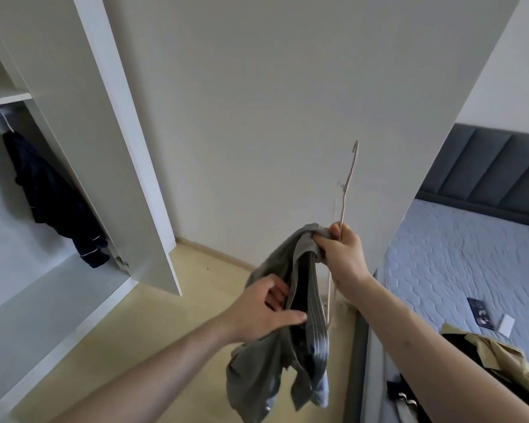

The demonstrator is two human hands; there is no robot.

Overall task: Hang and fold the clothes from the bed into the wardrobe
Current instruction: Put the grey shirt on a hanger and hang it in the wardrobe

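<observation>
Two hands were on one garment, held in mid-air between wardrobe and bed. The right hand (344,254) was closed around both the neck of a wire hanger (347,190) and the top edge of a grey striped shirt (293,331); the hanger's hook pointed up, its long axis near vertical, the lower wire hidden partly by cloth. The shirt hung straight down from that grip, bunched. The left hand (264,312), lower and to the left, had thumb and fingers pinching the shirt's open edge. Judgement: the shirt was not yet seated on the hanger; the left hand seemed better placed to spread it. The open wardrobe (83,123) lay left, a dark garment (54,196) already hanging inside. The bed (471,254) lay right, with more clothes (495,358) on its near corner. Floor was pale wood.
</observation>
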